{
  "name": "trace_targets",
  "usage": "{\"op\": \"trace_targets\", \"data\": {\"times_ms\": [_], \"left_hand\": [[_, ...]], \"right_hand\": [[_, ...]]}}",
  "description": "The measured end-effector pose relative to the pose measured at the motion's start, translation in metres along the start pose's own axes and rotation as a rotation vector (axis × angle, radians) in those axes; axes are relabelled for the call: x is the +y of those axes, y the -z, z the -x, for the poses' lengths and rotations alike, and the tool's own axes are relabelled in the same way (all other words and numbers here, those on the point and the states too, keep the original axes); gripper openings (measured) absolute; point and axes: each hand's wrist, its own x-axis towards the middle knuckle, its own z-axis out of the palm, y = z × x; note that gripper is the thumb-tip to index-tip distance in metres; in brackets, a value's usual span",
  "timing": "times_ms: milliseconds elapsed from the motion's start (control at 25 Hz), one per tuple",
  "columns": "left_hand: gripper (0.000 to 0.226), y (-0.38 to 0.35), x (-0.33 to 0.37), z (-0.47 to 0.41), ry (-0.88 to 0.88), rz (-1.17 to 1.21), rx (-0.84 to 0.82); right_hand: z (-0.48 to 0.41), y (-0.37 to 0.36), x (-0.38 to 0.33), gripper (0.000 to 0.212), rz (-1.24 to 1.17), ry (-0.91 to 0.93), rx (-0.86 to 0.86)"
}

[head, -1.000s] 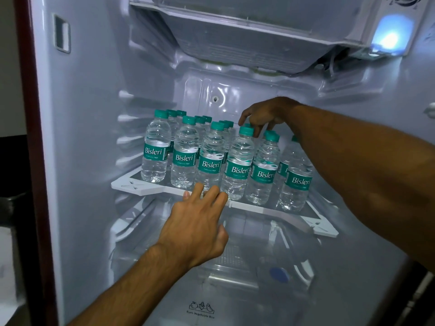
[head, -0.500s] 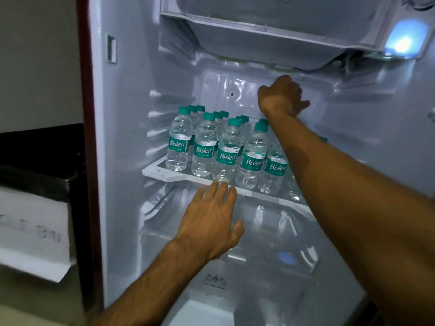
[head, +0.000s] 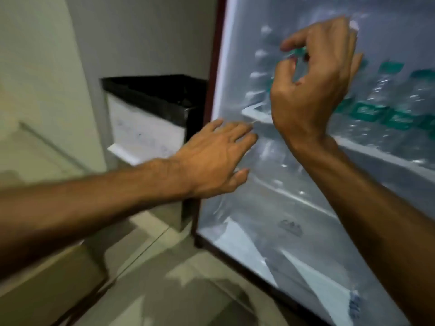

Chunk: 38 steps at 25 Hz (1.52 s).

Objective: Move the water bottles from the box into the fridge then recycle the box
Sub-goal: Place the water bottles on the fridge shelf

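Looking: we look down at an open fridge (head: 306, 231) on the right. The whole picture is blurry.
Water bottles: the water bottles (head: 397, 109) stand close together on a white shelf (head: 256, 114) inside the fridge. They have green tops and green labels.
Left hand: our left hand (head: 216, 161) is flat, with the fingers straight and a little apart. It holds nothing. The fingertips are at the fridge's left edge, just under the corner of the shelf.
Right hand: our right hand (head: 313, 83) is up in front of the bottles. The fingers are curled, and the thumb and first finger nearly meet. A green blur shows between them. We cannot tell if the hand pinches it or if it is a bottle top behind the hand.
Box: the brown box (head: 42, 297) sits on the floor (head: 188, 290) at the bottom left, under our left arm. We cannot see inside it.
Bin: a black bin (head: 153, 90) stands just beside the fridge's left side, with white paper (head: 146, 132) on its front.
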Motion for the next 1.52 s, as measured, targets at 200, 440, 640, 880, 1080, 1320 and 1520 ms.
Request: {"op": "trace_targets", "data": {"times_ms": [200,440,640,880,1080,1320,1520], "left_hand": [[0.072,0.036,-0.056,0.13,0.148,-0.06,-0.22],[0.069,0.036,-0.063,0.294,0.473,0.021,-0.481],[0.056,0.013,-0.036,0.396,0.61,0.162,-0.743],[0.037,-0.004,-0.004,0.433,0.69,0.295,-1.019],[0.032,-0.011,0.006,0.437,0.71,0.258,-1.133],[0.023,-0.011,-0.001,0.435,0.846,0.362,-0.979],[0.028,0.003,-0.018,0.404,0.765,0.435,-0.843]], "right_hand": [[0.089,0.002,-0.096,0.015,-0.297,0.097,-0.366],[0.196,0.029,-0.192,0.022,-0.61,0.225,-0.842],[0.255,0.054,-0.244,0.025,-0.749,0.356,-1.164],[0.276,0.07,-0.268,0.026,-0.804,0.366,-1.342],[0.278,0.074,-0.269,0.021,-0.788,0.393,-1.362],[0.276,0.071,-0.262,0.017,-0.76,0.364,-1.407],[0.267,0.066,-0.253,0.014,-0.764,0.206,-1.526]]}}
